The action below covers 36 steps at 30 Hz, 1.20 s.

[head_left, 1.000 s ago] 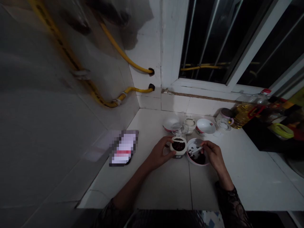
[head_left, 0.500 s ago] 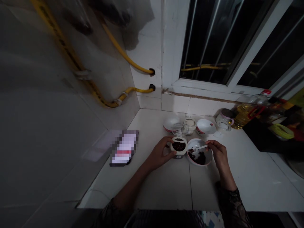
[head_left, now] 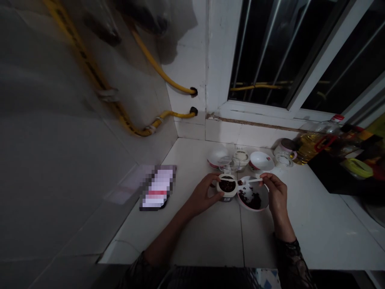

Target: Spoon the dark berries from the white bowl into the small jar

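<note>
My left hand (head_left: 207,189) is wrapped round a small seasoning jar (head_left: 227,193) with a white rim, its clear lid (head_left: 230,163) flipped open at the back. Dark reddish bits, perhaps dried chilli, fill the jar. Between the fingertips of my right hand (head_left: 275,190) is the handle of a small white spoon (head_left: 254,180). A little of the dark stuff sits in the spoon's bowl, which is over the left rim of a white bowl (head_left: 264,196), close beside the jar. More dark bits lie in the bottom of that bowl.
Behind stand a white bowl (head_left: 216,155), a second seasoning jar (head_left: 241,155) and another bowl (head_left: 261,160). An oil bottle (head_left: 308,142) and a black box (head_left: 325,170) are at the right. A phone (head_left: 158,188) lies at the left, near yellow pipes (head_left: 120,112) on the wall.
My right hand has raised the spoon out of the bowl's contents and shifted it left toward the jar, with some dark bits in it. My left hand stays on the jar.
</note>
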Available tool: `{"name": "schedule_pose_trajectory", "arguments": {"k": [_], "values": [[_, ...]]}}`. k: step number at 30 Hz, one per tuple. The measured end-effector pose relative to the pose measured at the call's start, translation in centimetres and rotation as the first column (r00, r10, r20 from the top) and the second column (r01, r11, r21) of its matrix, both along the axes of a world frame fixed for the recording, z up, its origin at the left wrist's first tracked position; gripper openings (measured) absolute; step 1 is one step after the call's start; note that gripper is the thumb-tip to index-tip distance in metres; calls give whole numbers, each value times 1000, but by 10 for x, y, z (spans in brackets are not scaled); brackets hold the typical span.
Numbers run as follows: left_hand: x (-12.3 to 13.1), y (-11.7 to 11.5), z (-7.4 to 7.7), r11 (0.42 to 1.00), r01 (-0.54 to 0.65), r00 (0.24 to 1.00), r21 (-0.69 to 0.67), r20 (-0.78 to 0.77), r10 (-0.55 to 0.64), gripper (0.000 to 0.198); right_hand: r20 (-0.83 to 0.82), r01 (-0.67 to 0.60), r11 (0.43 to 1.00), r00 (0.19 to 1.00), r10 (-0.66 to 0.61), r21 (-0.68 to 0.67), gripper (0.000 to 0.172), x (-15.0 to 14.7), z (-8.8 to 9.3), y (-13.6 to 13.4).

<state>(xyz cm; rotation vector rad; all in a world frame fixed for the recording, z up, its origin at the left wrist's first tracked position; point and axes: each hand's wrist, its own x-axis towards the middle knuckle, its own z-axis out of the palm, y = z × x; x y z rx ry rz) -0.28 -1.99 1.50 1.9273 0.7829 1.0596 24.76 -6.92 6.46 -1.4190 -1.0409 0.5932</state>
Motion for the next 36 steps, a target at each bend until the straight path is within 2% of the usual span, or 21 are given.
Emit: {"name": "schedule_pose_trajectory", "arguments": {"k": [2, 4, 6, 8, 10, 11, 14, 17, 21, 26, 31, 33, 36], "values": [[0, 0, 0, 1000, -2, 1000, 4, -6, 2, 27, 91, -4, 999, 996, 0, 50, 20, -12, 2, -1], [0, 0, 0, 1000, -1, 1000, 6, -6, 1, 27, 261, -36, 992, 965, 4, 118, 20, -24, 4, -4], [0, 0, -1, 1000, 0, 1000, 5, -1, 0, 28, 492, -144, 972, 870, 34, 188, 21, -32, 4, -7], [0, 1, -1, 1000, 0, 1000, 3, 8, 0, 29, 686, -283, 932, 725, 55, 225, 21, -36, 4, -10], [0, 1, -1, 1000, -2, 1000, -2, 9, 2, 28, 771, -348, 899, 636, 19, 265, 22, -33, 2, -11], [0, 0, -1, 1000, -1, 1000, -3, 9, 1, 28, 776, -340, 892, 631, -18, 297, 22, -29, 1, -12], [0, 0, -2, 1000, 2, 1000, -5, 12, -2, 28, 703, -206, 904, 699, -132, 374, 20, -13, -2, -13], [0, 0, -2, 1000, -4, 1000, -10, 15, 4, 28, 657, -103, 935, 737, -157, 339, 17, 7, -4, -13], [0, 0, -1, 1000, -6, 1000, -6, 2, 6, 28, 730, -139, 969, 681, -56, 204, 17, 26, -9, -10], [0, 1, -2, 1000, -13, 1000, 4, 7, 13, 29, 814, -199, 978, 578, 65, 64, 21, 24, -16, -4], [0, 1, -2, 1000, 1, 1000, -10, 10, -1, 29, 787, -315, 949, 577, 217, -30, 22, 18, -11, -7], [-1, 0, -1, 1000, 7, 1000, -11, 5, -7, 29, 783, -304, 952, 586, 207, -23, 23, 22, -6, -9], [-1, 0, 0, 1000, 4, 1000, -12, -2, -4, 28, 819, -224, 974, 564, 104, 30, 21, 36, -2, -11]]}}
